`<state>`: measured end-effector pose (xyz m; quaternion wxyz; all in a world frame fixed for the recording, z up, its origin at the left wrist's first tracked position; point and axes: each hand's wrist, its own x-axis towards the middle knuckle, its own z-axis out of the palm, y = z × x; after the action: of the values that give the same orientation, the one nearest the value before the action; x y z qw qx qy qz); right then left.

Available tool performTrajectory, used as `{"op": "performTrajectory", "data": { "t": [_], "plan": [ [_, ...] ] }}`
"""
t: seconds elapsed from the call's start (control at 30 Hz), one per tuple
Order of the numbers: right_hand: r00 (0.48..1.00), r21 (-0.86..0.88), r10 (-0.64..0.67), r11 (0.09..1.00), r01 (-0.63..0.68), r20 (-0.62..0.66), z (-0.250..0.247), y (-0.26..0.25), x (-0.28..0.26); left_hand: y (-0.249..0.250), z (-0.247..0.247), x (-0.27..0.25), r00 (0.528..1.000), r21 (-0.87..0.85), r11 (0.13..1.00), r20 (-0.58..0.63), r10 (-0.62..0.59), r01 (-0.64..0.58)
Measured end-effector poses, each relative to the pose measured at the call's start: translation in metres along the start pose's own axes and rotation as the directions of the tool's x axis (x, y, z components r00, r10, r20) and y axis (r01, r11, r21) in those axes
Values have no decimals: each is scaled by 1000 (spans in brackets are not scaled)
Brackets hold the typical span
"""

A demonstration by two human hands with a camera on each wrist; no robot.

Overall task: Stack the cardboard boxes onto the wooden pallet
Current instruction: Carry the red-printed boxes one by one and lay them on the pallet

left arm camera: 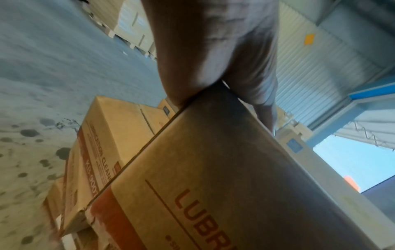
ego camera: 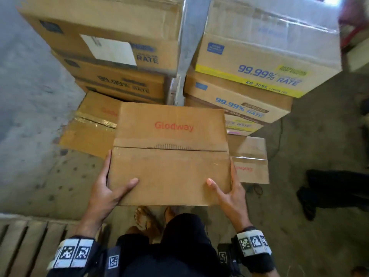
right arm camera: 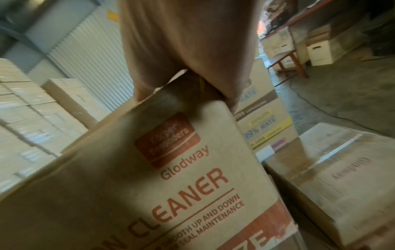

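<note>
I hold a brown Glodway cardboard box in the air in front of me, above my feet. My left hand grips its near left corner, thumb on top and fingers down the side. My right hand grips the near right corner the same way. The left wrist view shows the box side with red lettering under my palm. In the right wrist view the box's printed face reads "CLEANER" below my palm. The wooden pallet lies at the bottom left, its slats bare.
Two tall stacks of "99.99% RATE" boxes stand ahead, left and right. Two more Glodway boxes sit on the floor, one left and one right. A dark shoe and trouser leg lie at the right. The concrete floor is stained.
</note>
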<state>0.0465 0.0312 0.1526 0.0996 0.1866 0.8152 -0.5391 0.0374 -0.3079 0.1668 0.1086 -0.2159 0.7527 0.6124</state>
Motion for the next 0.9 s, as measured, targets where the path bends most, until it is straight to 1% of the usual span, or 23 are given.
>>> {"op": "performTrajectory", "data": {
  "t": [0.1, 0.2, 0.37, 0.43, 0.5, 0.57, 0.63, 0.67, 0.73, 0.77, 0.87, 0.9],
  "plan": [
    [993, -10, -99, 995, 100, 62, 14, -29, 2, 5, -23, -22, 995, -85, 996, -95, 30, -39],
    [973, -41, -179, 982, 187, 143, 38, -62, 0, 2, -55, -44, 976, -159, 985, -217, 35, -71],
    [915, 16, -282, 957, 290, 290, 100, -108, -28, -12, -125, -107, 930, -236, 962, -364, 44, -138],
    [878, 31, -316, 944, 327, 358, 132, -124, -47, -24, -157, -141, 895, -242, 960, -446, 16, -138],
    [826, 49, -346, 930, 364, 446, 169, -137, -69, -39, -188, -178, 846, -244, 959, -533, -7, -145],
    [757, 53, -373, 910, 411, 536, 206, -148, -94, -51, -214, -219, 780, -238, 957, -625, -19, -167],
    [688, 53, -394, 886, 461, 610, 243, -154, -120, -63, -234, -260, 701, -214, 961, -712, -33, -172],
    [645, 61, -405, 872, 486, 649, 261, -157, -134, -71, -243, -281, 652, -208, 965, -756, -55, -160],
    [550, 88, -421, 844, 530, 721, 294, -166, -164, -89, -257, -322, 535, -198, 972, -839, -99, -130],
    [495, 109, -430, 827, 552, 756, 310, -172, -180, -100, -262, -343, 480, -198, 973, -869, -121, -114],
    [331, 150, -445, 756, 638, 832, 353, -184, -227, -124, -269, -400, 350, -215, 972, -921, -170, -94],
    [269, 176, -453, 726, 665, 850, 365, -186, -242, -131, -269, -417, 306, -222, 970, -934, -183, -98]
  ]
}}
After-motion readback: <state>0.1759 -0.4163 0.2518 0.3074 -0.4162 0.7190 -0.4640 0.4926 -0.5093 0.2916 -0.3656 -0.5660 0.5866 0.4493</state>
